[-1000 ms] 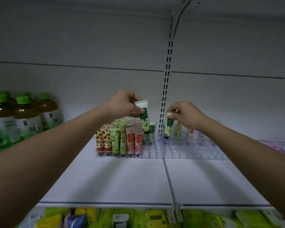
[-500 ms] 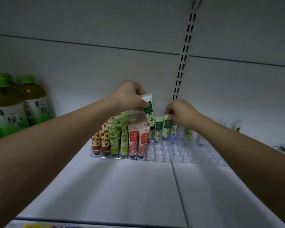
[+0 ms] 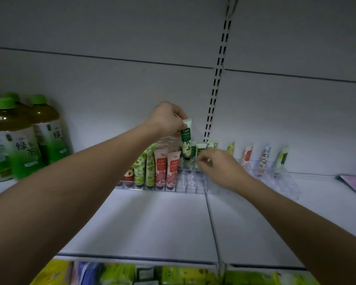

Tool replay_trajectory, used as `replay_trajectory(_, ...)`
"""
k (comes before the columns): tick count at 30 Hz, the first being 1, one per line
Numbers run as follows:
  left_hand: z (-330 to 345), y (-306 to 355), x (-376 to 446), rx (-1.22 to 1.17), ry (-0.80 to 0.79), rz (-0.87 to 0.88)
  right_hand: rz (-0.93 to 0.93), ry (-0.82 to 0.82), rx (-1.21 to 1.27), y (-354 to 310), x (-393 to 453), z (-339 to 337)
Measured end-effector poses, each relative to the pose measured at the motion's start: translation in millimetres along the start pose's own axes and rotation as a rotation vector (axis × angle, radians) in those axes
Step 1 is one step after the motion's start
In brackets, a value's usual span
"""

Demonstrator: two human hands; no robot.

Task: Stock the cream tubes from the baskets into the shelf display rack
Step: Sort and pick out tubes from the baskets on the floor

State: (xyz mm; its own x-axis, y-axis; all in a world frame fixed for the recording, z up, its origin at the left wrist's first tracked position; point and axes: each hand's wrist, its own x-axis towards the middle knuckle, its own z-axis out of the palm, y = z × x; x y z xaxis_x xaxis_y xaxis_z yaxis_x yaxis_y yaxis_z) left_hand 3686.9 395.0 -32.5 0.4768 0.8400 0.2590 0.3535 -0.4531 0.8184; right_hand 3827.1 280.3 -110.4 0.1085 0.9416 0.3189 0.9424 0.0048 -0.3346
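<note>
Left hand (image 3: 167, 120): pinching the crimped top of a white cream tube with a dark green label and pale flowers (image 3: 186, 138), holding it upright just above the rear of the rack.
Right hand (image 3: 220, 169): hovering low in front of the rack's middle, fingers loosely curled and holding nothing that is showing.
White shelf (image 3: 152, 223): carrying the rack at its back edge; no baskets are appearing in view.
Clear plastic compartment display rack (image 3: 193, 184): sitting across the shelf seam; its left end is filling up, its middle front cells and most of its right half are standing empty.
Left block of tubes (image 3: 152, 167): red strawberry, green-patterned and pink tubes are standing upright in rows, already stocked.
Green-label tubes behind the right hand (image 3: 200, 149): a few are standing in the back row, so that column is only beginning.
Single tubes at the right (image 3: 264, 157): about four are leaning in the back row, well apart.
Progress: judging by the empty cells, less than half looks done.
</note>
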Motion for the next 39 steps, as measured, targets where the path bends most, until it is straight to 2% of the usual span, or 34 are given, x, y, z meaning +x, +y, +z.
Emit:
replay_trajectory(6, 16, 2, -5, 0.290, 0.032, 0.012, -0.043, -0.223, 0.135, 3, -70, 38)
replay_trajectory(9, 24, 1, -7, 0.436, 0.053, 0.027, -0.030, -0.342, 0.040, 10, -91, 54)
replay_trajectory(15, 39, 1, 2, 0.593, 0.073, 0.005, -0.037, -0.317, 0.011, 14, -95, 60)
replay_trajectory(20, 50, -4, 6, 0.741, -0.019, -0.060, -0.033, -0.312, 0.027, 16, -95, 62)
replay_trajectory(24, 53, 0, 6, 0.763, -0.021, -0.098, -0.029, -0.315, 0.041, 16, -93, 61)
replay_trajectory(29, 51, 3, -11, 0.842, -0.009, -0.020, -0.020, -0.298, 0.081, 14, -95, 58)
replay_trajectory(33, 39, 7, -40, 0.949, 0.062, 0.071, 0.013, -0.258, 0.186, 14, -95, 54)
replay_trajectory(39, 22, 6, -123, 0.796, 0.096, 0.154, 0.156, -0.175, 0.516, 9, -110, 41)
